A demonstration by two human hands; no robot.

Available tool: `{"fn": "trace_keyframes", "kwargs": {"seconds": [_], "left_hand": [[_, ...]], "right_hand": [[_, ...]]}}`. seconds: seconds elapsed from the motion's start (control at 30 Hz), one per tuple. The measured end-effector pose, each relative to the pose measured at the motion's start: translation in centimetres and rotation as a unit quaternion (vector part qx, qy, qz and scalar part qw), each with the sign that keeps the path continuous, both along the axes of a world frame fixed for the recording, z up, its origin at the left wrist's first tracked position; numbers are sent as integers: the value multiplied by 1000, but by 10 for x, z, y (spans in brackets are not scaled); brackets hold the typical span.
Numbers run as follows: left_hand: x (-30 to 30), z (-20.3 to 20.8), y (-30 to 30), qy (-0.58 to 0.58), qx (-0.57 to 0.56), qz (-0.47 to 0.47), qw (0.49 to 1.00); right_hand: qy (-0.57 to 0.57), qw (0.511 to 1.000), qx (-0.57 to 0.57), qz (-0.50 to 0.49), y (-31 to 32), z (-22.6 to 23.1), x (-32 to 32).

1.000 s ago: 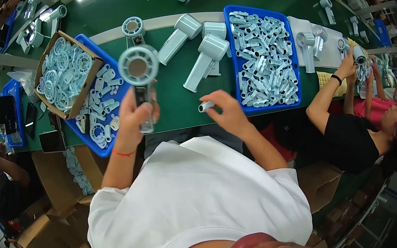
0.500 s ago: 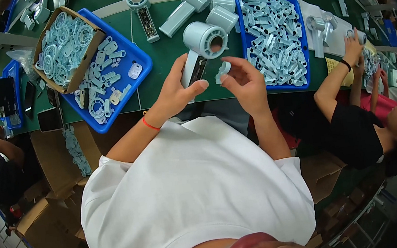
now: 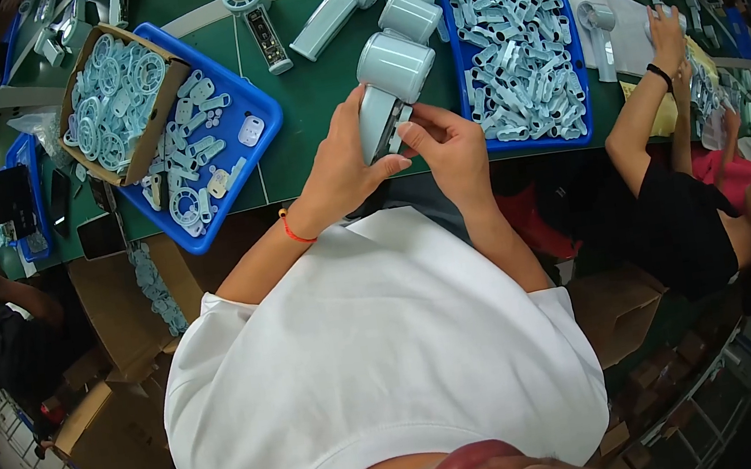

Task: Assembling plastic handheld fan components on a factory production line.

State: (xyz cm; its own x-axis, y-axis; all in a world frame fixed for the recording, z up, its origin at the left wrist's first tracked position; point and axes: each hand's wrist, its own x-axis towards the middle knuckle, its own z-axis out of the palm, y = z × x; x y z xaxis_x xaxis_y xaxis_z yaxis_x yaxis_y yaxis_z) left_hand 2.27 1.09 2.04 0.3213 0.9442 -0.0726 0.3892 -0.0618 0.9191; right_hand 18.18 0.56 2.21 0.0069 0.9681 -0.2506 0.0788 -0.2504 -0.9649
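Two bare hands hold one pale blue fan body (image 3: 387,91) above the near edge of the green table (image 3: 310,101). Its long axis runs from the round head, which is at the far upper end, down to the handle, which points toward the person and a little to the left. The left hand (image 3: 343,168) wraps the handle from the left side, fingers curled closed on it, the thumb across the front. The right hand (image 3: 451,144) touches the lower handle with pinched fingertips (image 3: 407,131); whether a small part is between them I cannot tell.

Left of the hands, a blue tray (image 3: 261,121) carries small pale parts, and on its far left part sits a brown cardboard box (image 3: 154,121) full of ring parts. Just right of the fan head, a second blue tray (image 3: 455,44) holds many pale clips. Behind lie more fan bodies (image 3: 336,7). At the right, another person's hand (image 3: 666,25) rests on white sheets (image 3: 627,21).
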Motion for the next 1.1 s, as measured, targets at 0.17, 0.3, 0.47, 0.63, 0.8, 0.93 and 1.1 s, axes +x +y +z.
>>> {"fn": "trace_keyframes", "kwargs": {"seconds": [0.17, 0.3, 0.47, 0.63, 0.8, 0.93, 1.1], "left_hand": [[0, -7, -1, 29, 37, 13, 999], [2, -16, -1, 54, 100, 8, 994], [3, -18, -3, 49, 107, 16, 993], [6, -19, -3, 62, 118, 22, 991], [6, -19, -3, 76, 134, 28, 988], [4, -22, -1, 63, 132, 34, 989], [5, -19, -3, 52, 115, 49, 991]], "right_hand": [[46, 998, -18, -29, 2, -5, -1], [57, 998, -19, -30, 3, -9, 0], [36, 998, -43, -21, 5, -3, 2], [-5, 1000, -28, 5, 6, -4, 4], [22, 999, -23, -17, 7, -5, 2], [12, 999, -38, 5, 11, 2, 2], [12, 998, -62, 23, 14, -3, 3]]}}
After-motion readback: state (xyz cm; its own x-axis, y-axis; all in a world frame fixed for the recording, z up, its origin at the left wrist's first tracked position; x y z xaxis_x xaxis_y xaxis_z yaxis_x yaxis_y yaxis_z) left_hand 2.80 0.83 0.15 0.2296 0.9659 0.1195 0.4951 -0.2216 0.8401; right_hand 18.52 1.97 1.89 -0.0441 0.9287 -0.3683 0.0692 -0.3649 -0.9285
